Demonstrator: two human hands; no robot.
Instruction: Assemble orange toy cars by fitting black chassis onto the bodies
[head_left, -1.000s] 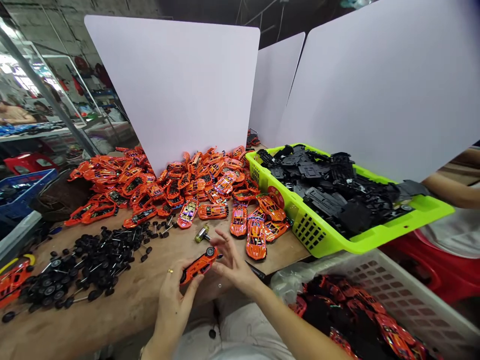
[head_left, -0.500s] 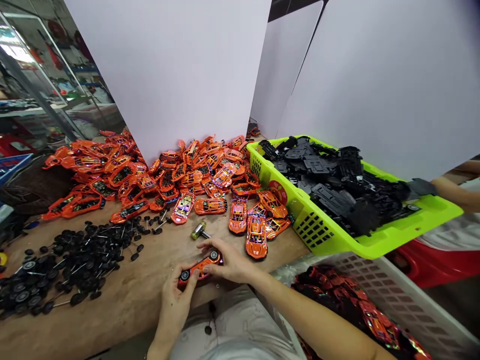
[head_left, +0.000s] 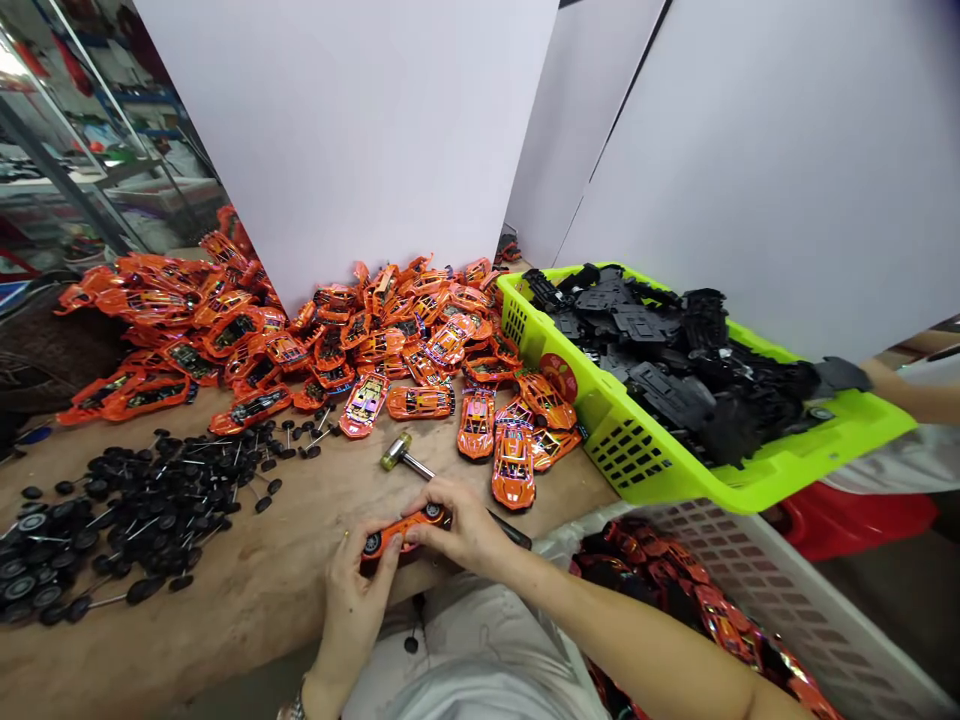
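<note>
Both my hands hold one orange toy car [head_left: 397, 530] lying on its side at the near edge of the wooden table [head_left: 247, 590], its black wheels facing me. My left hand [head_left: 356, 590] pinches the car's left end with thumb and fingers. My right hand [head_left: 461, 525] is closed over its right end and presses it down. A small hammer [head_left: 405, 458] with a brass head lies just behind my hands.
Several orange car bodies [head_left: 337, 340] are heaped against a white board [head_left: 352, 140]. Black wheels on axles [head_left: 142, 510] spread at the left. A green basket [head_left: 660, 470] of black chassis parts sits right, above a white crate [head_left: 810, 610] of finished cars. Another person's arm [head_left: 911, 390] reaches in at far right.
The car went from held in the air to pressed on its side on the table edge. My right hand closed over it. The view tilted down and closer.
</note>
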